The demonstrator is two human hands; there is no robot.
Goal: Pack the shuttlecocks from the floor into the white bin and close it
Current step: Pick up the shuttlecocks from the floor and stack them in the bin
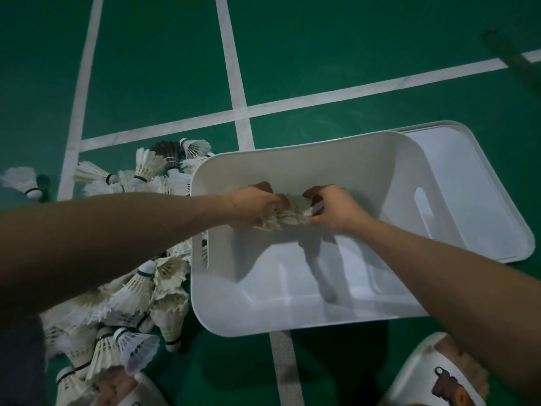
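Nearest the viewer, a left slipper [137,391] and a right slipper [433,373] are showing at the bottom edge on the green floor [164,68]. Just beyond the left slipper, a pile of shuttlecocks [137,291] is lying heaped against the left wall of the white bin [263,329], which is sitting open-topped in the middle. Both forearms are reaching over the bin, the left one crossing above the pile. Over the far half of the bin, the left hand [251,205] and the right hand [336,209] are facing each other with fingers curled, gripping a held bunch of shuttlecocks [288,215] between them. The bunch is hanging above the bin's bottom and casting a shadow there. Right of the bin, the lid [480,183] is lying flat on the floor, partly hidden behind the bin's right wall. Farther left, the pile is spreading past the bin's far left corner, a dark-feathered shuttlecock [168,152] among it, and a lone shuttlecock [25,180] is lying apart at the left edge. White court lines [231,68] are crossing beyond.
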